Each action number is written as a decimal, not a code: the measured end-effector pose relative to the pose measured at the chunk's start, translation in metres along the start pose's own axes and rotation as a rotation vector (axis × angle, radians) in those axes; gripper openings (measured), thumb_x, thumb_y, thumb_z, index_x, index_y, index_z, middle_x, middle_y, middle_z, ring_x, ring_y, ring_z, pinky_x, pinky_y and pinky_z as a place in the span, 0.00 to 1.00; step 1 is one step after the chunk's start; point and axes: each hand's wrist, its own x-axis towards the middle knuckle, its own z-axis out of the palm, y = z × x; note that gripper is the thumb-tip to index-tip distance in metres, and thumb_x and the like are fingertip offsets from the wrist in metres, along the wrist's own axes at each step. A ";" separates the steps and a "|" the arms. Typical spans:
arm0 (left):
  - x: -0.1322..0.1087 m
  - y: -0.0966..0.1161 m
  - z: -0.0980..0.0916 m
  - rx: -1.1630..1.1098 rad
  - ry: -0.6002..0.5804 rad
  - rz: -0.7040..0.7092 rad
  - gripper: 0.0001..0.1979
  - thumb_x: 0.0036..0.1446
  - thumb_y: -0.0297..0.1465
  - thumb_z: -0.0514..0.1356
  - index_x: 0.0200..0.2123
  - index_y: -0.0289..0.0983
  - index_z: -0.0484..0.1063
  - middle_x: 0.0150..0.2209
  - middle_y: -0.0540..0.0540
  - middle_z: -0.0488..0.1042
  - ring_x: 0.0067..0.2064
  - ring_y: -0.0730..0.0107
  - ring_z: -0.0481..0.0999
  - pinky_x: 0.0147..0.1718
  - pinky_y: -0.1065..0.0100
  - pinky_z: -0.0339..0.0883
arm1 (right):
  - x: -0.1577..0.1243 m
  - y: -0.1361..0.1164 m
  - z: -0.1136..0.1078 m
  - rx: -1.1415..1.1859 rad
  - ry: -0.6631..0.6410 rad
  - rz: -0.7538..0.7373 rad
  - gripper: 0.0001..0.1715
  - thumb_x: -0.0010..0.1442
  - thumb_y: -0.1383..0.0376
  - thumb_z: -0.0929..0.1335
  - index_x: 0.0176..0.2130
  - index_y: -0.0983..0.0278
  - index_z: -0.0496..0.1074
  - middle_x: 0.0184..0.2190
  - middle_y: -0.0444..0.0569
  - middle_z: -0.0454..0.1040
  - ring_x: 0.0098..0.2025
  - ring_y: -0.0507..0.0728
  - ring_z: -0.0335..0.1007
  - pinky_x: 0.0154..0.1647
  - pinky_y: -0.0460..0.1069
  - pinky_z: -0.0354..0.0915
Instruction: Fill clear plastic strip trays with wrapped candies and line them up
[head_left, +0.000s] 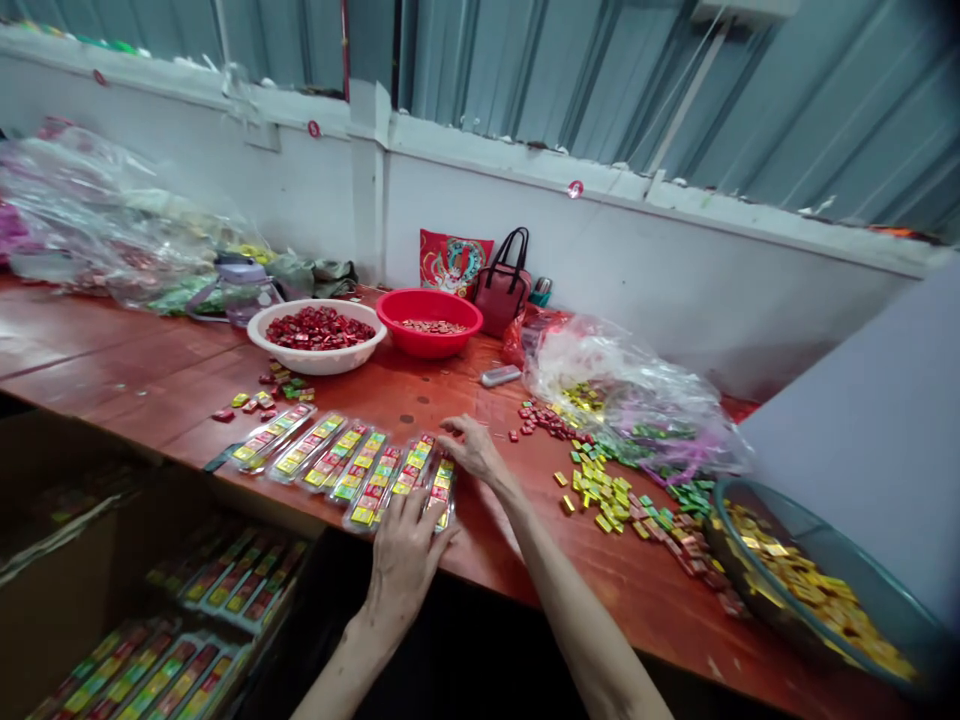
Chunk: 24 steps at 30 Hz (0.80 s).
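Observation:
Clear plastic trays (pixel 367 465) filled with small red, yellow and green wrapped pieces lie side by side along the table's front edge. My left hand (pixel 405 550) rests its spread fingers on the near ends of the rightmost trays. At the far end of the rightmost tray (pixel 442 490) is my right hand (pixel 474 452), its fingers apart and slightly bent, by the tray's corner. Neither hand has lifted anything off the table. Some loose wrapped pieces (pixel 255 402) lie behind the left trays.
A white basin (pixel 259 335) and a red basin (pixel 427 348) hold wrapped pieces at the back. Loose yellow pieces (pixel 604 495) and a plastic bag (pixel 637 385) lie to the right, beside a green basin (pixel 810 610). Below left, a carton (pixel 75 590) holds filled trays.

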 end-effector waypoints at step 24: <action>0.004 0.059 -0.001 -0.328 0.133 0.196 0.07 0.62 0.26 0.57 0.42 0.38 0.72 0.44 0.42 0.73 0.45 0.59 0.71 0.42 0.59 0.70 | 0.007 0.051 -0.039 -0.580 -0.125 0.301 0.13 0.61 0.58 0.66 0.44 0.60 0.72 0.47 0.52 0.68 0.47 0.59 0.63 0.46 0.51 0.57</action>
